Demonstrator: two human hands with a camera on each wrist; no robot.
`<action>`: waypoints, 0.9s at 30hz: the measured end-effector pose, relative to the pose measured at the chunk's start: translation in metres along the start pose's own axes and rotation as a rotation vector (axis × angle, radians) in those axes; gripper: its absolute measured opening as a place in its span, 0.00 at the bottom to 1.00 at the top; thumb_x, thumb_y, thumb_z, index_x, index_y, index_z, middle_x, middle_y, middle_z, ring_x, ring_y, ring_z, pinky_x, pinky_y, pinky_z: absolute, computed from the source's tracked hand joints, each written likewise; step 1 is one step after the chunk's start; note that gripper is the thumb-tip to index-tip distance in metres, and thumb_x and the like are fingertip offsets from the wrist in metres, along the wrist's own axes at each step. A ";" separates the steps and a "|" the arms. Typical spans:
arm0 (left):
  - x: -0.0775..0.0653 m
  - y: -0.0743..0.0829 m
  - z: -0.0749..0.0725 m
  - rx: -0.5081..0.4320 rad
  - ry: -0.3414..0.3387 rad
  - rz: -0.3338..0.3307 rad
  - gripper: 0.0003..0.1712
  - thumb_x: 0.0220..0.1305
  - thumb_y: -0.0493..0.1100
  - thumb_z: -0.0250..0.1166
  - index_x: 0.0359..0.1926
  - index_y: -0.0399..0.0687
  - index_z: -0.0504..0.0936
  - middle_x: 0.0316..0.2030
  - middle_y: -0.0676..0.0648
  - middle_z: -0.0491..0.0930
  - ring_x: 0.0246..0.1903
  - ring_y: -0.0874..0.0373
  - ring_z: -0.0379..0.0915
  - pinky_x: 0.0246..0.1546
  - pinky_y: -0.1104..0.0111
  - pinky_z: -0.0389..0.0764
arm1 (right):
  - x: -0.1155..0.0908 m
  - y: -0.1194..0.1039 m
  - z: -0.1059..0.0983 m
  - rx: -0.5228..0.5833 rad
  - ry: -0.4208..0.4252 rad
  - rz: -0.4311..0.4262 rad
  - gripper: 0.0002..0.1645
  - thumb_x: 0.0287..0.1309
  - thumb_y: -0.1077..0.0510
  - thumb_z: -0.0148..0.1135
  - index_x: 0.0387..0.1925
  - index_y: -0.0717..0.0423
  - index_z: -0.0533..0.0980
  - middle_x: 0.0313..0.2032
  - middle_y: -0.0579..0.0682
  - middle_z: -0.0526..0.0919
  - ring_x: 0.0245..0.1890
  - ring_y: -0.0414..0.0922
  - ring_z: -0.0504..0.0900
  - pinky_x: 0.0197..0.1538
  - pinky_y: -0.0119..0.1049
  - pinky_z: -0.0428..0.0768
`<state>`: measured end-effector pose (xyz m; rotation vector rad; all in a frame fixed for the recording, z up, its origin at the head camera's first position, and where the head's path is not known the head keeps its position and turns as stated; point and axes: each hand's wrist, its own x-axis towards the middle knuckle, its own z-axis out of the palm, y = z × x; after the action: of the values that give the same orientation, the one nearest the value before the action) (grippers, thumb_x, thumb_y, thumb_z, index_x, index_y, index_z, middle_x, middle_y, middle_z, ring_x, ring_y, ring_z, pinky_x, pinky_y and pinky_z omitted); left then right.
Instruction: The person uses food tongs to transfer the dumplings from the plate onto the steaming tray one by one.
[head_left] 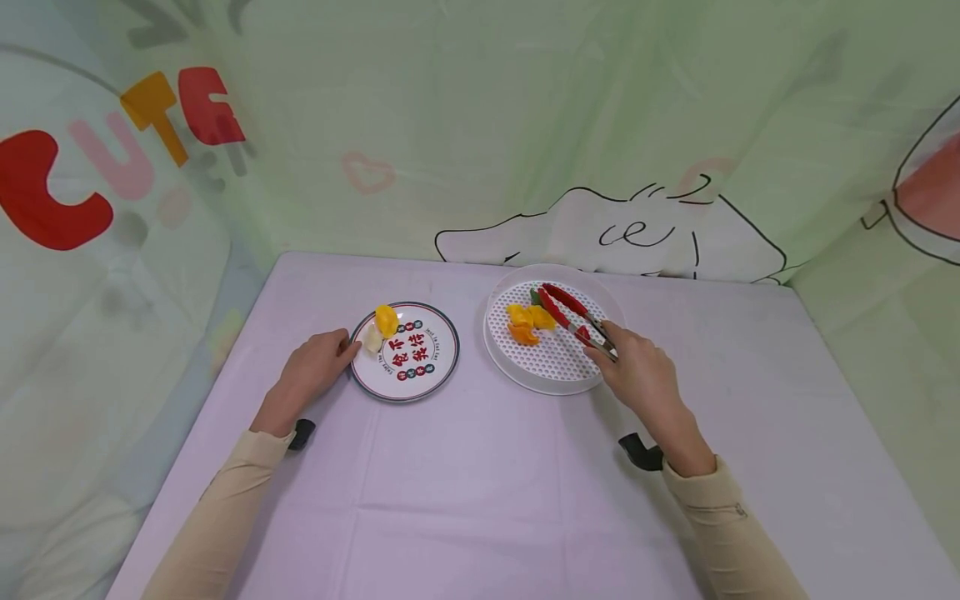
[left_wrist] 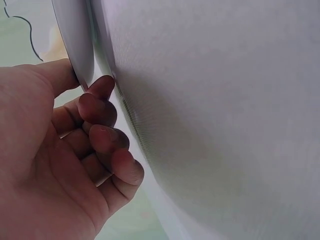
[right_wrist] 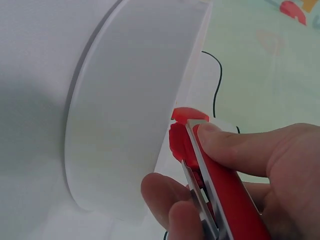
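My left hand (head_left: pixel 313 367) pinches the left rim of a white plate (head_left: pixel 440 354) printed with red characters. In the left wrist view its thumb lies over the plate's edge (left_wrist: pixel 75 40), with the fingers curled beneath. A yellow dumpling-shaped piece (head_left: pixel 386 321) and a cream one (head_left: pixel 372 338) lie on the plate. My right hand (head_left: pixel 641 367) grips red-and-metal tongs (head_left: pixel 570 315) above a round white perforated steamer tray (head_left: pixel 551 362). Yellow pieces (head_left: pixel 542 317), an orange piece (head_left: pixel 523 334) and a green piece (head_left: pixel 535 297) sit there. The tongs' tips are by the green piece; whether they hold it, I cannot tell.
The plate and the steamer tray stand side by side on a table with a pale lilac cloth (head_left: pixel 450 500). Printed curtains (head_left: pixel 480 125) hang behind the table and along its sides. The tray's tall white side wall (right_wrist: pixel 125 100) fills much of the right wrist view.
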<state>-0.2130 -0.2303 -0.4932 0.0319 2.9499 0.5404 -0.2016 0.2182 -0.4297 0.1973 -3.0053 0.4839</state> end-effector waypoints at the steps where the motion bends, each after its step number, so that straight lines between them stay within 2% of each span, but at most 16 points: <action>1: 0.000 0.000 0.000 0.000 0.000 0.001 0.18 0.67 0.54 0.51 0.31 0.44 0.71 0.20 0.48 0.70 0.20 0.57 0.65 0.19 0.69 0.64 | 0.000 0.000 0.000 0.003 -0.006 0.008 0.34 0.54 0.48 0.63 0.58 0.62 0.67 0.44 0.63 0.80 0.32 0.54 0.78 0.26 0.42 0.75; 8: 0.001 -0.003 0.003 0.014 0.006 0.008 0.18 0.67 0.54 0.51 0.31 0.44 0.71 0.20 0.48 0.70 0.21 0.57 0.65 0.19 0.69 0.64 | -0.001 -0.002 -0.005 0.011 -0.038 0.032 0.36 0.53 0.48 0.63 0.59 0.63 0.66 0.43 0.63 0.80 0.32 0.53 0.77 0.24 0.37 0.75; 11: 0.001 -0.004 0.004 0.010 0.009 0.011 0.18 0.67 0.54 0.51 0.31 0.44 0.71 0.20 0.48 0.70 0.20 0.57 0.65 0.19 0.69 0.64 | -0.002 -0.002 -0.008 0.017 -0.032 0.024 0.37 0.54 0.47 0.63 0.60 0.63 0.65 0.45 0.63 0.79 0.34 0.55 0.77 0.26 0.41 0.76; 17: 0.001 -0.003 0.003 0.007 0.009 0.013 0.18 0.67 0.54 0.51 0.31 0.45 0.71 0.19 0.48 0.69 0.20 0.57 0.64 0.19 0.69 0.63 | -0.005 -0.007 -0.014 0.036 -0.004 0.004 0.38 0.54 0.46 0.62 0.61 0.62 0.65 0.49 0.63 0.78 0.42 0.58 0.78 0.36 0.51 0.77; 27: 0.002 -0.001 0.000 0.015 -0.006 -0.001 0.18 0.67 0.54 0.51 0.31 0.44 0.71 0.20 0.48 0.69 0.21 0.57 0.65 0.19 0.69 0.63 | -0.009 -0.038 -0.020 0.071 -0.033 -0.046 0.40 0.52 0.42 0.62 0.62 0.58 0.65 0.51 0.60 0.78 0.35 0.52 0.79 0.33 0.43 0.78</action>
<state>-0.2146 -0.2306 -0.4938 0.0331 2.9485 0.5171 -0.1857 0.1896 -0.3999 0.2824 -3.0106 0.5891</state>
